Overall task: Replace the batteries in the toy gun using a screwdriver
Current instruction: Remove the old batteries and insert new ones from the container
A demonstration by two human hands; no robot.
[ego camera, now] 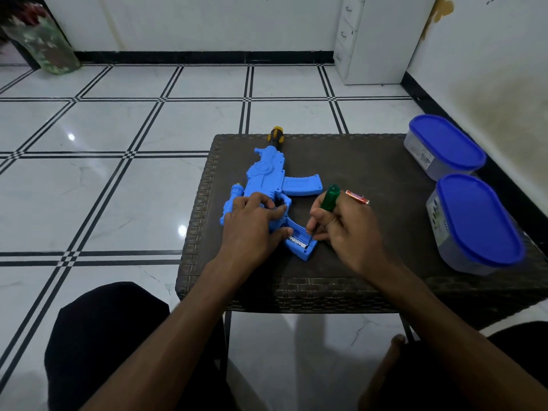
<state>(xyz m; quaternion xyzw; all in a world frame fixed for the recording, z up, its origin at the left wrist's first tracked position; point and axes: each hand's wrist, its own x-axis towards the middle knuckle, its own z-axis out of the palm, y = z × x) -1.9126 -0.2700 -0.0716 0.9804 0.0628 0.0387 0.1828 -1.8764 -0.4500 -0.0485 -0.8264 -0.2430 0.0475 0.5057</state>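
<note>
As left fingers (274, 212) hold toy gun (268, 173), right fingers (315, 218) pinch screwdriver (329, 197) (tilted)

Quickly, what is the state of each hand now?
Left hand: holds the gun.
Right hand: grips the green screwdriver.

Battery (297, 242) sitting in the toy gun (267, 173) grip compartment is showing a white label with dark lettering, upside down to the camera, too blurred to read. Near container (439, 229) is carrying a side label with small print, illegible. Far container (421, 155) is showing a printed sticker on its wall, also illegible. Red pen-like item (357, 197) is showing tiny marks, unreadable.
</note>
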